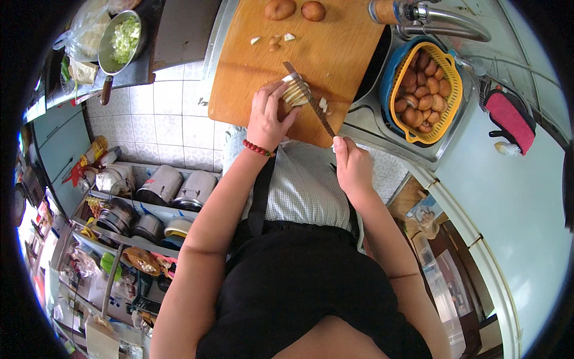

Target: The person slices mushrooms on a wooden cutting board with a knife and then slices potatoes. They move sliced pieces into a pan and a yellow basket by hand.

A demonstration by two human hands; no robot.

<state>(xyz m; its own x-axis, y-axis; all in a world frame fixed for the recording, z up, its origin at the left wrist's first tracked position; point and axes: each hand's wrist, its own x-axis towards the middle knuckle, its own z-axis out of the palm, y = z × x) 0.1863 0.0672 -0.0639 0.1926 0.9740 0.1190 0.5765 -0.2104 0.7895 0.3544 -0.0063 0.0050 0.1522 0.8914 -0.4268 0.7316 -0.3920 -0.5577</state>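
Note:
On the wooden cutting board (251,63), my left hand (267,114) presses its fingers against a partly sliced mushroom (293,95). My right hand (352,167) grips the handle of a kitchen knife (316,107), whose blade crosses the mushroom's right side. Right of the blade lie small white cut pieces (323,104). Farther up the board are trimmed bits and small stems (275,42). Two whole brown mushrooms (280,9) rest at the board's far end. How deep the blade sits in the mushroom is hard to see.
To the right, a yellow plastic basket (456,85) full of brown mushrooms sits in a blue basin (386,85) by the sink. A metal faucet (453,20) arches above. At left, a pan of chopped green vegetable (125,41) stands on the counter; lower left, a rack holds pots (160,184).

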